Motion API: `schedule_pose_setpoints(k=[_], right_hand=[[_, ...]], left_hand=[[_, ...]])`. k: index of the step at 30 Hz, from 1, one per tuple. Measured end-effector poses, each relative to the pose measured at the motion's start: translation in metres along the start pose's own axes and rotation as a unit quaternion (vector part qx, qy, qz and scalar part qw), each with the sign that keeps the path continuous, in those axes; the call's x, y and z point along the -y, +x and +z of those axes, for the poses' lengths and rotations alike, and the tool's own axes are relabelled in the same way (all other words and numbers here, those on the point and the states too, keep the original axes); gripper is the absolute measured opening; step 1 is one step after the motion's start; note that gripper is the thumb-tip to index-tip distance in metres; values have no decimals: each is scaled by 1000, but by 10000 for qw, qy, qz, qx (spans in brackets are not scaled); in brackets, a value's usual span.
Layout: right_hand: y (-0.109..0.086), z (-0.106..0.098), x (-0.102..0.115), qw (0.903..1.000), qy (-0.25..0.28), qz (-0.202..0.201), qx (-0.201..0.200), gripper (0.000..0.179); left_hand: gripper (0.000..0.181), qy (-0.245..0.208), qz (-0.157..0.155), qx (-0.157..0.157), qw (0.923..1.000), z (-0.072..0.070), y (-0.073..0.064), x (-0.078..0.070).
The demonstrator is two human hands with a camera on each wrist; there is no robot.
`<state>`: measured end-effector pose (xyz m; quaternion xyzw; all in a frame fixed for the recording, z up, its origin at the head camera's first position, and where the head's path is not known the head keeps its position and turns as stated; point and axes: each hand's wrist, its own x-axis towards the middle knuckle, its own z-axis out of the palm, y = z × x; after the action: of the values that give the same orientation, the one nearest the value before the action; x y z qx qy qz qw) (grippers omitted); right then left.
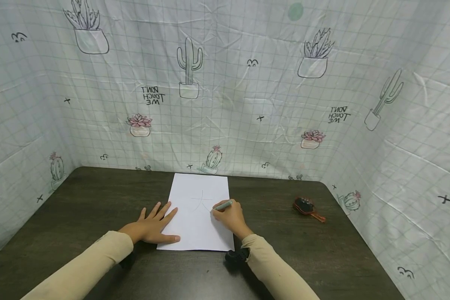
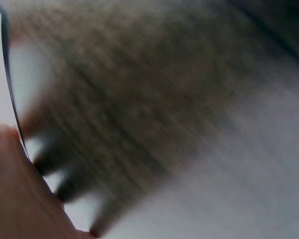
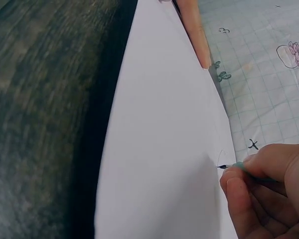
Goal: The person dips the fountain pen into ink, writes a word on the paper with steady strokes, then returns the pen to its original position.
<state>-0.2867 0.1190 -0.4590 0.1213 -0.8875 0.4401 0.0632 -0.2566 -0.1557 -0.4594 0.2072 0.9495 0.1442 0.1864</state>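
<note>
A white sheet of paper (image 1: pixel 195 237) lies on the dark table, with a few thin strokes drawn on its upper half: a cross and slanting lines beneath. My left hand (image 1: pixel 151 227) rests with spread fingers over the sheet's left edge, thumb on the paper. In the left wrist view, part of that hand (image 2: pixel 25 194) shows beside a blurred surface. A grey-green pen (image 1: pixel 223 205) is pinched in my right hand (image 1: pixel 230 216) over the sheet's right side. The right wrist view has the pen's dark tip (image 3: pixel 222 167) at a thin line, with the right hand (image 3: pixel 269 194) curled behind it.
On the right of the dark wooden table (image 1: pixel 270 233) lies an oval dark object with a reddish-brown rim and handle (image 1: pixel 305 206), perhaps a hand mirror or brush. A hanging cloth (image 1: pixel 228 104) printed with cacti encloses the table's back and sides.
</note>
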Motion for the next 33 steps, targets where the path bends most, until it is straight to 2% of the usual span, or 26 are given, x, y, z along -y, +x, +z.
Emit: schedule_pose_setpoints(k=[5, 9, 18, 24, 27, 33], right_hand=[[-2, 0, 0, 9999, 40, 95, 15, 6], [-3, 0, -1, 9999, 75, 151, -7, 5], [-4, -3, 0, 9997, 54, 249, 6, 6], [-4, -3, -1, 9992, 39, 389, 6, 5], [-3, -3, -2, 9992, 204, 342, -86, 5], [2, -14, -3, 9927, 1106, 296, -389, 12]], left_hand=[[99, 6, 80, -144, 9999, -3, -4, -4], [99, 53, 65, -113, 9999, -3, -5, -4], [105, 39, 3, -277, 9996, 12, 8, 11], [107, 110, -43, -124, 9999, 9, 7, 9], [106, 15, 21, -81, 10000, 5, 4, 5], [105, -55, 29, -115, 9999, 4, 2, 4]])
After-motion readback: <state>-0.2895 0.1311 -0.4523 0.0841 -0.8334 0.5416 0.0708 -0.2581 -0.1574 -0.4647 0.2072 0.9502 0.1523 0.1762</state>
